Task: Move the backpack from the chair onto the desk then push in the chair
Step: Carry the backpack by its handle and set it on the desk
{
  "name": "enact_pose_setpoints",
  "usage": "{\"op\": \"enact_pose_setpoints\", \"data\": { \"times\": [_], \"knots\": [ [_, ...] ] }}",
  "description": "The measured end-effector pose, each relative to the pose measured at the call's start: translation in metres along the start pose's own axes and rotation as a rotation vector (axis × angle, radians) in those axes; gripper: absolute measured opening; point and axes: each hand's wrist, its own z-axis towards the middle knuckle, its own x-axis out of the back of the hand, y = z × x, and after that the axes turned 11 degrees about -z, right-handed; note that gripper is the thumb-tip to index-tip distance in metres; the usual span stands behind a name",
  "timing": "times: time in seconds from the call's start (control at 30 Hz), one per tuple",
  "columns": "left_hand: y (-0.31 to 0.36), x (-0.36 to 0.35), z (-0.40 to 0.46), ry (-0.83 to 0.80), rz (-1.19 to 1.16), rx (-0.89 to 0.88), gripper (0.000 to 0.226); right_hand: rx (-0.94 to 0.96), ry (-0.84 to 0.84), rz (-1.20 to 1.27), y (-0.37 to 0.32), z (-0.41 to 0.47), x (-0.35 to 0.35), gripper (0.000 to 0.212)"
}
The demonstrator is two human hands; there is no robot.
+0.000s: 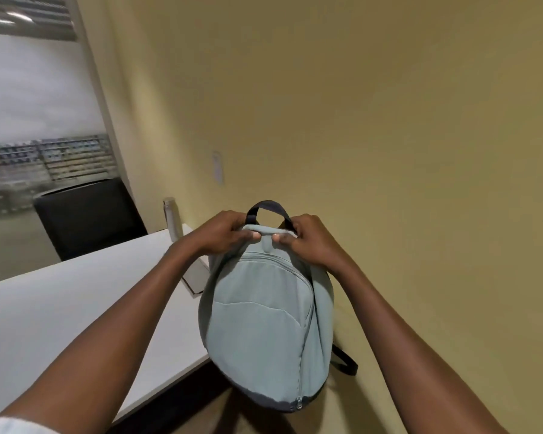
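A pale blue-green backpack (264, 324) with a dark handle and dark base hangs in the air beside the right edge of the white desk (60, 308). My left hand (223, 233) and my right hand (301, 239) both pinch the fabric at the top of the backpack, just below its carry loop. The bag's lower part overlaps the desk's near right corner. A dark strap dangles at its right side. The chair that the backpack came from is hidden below the bag.
A black chair (88, 217) stands at the far end of the desk. A metal bottle (173, 220) and a white flat object (198, 274) sit on the desk near the wall. The yellow wall (389, 120) runs close along the right.
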Motion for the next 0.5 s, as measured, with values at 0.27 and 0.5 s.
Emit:
{"op": "enact_pose_setpoints", "data": {
  "times": [0.27,0.5],
  "knots": [
    [-0.039,0.010,0.045,0.201,0.009,0.162,0.005,0.025,0.000,0.085,0.025,0.079,-0.044,0.029],
    [-0.078,0.023,0.082,0.375,0.175,0.155,0.020,0.003,0.043,0.162,0.033,0.133,-0.077,0.018]
  ]
}}
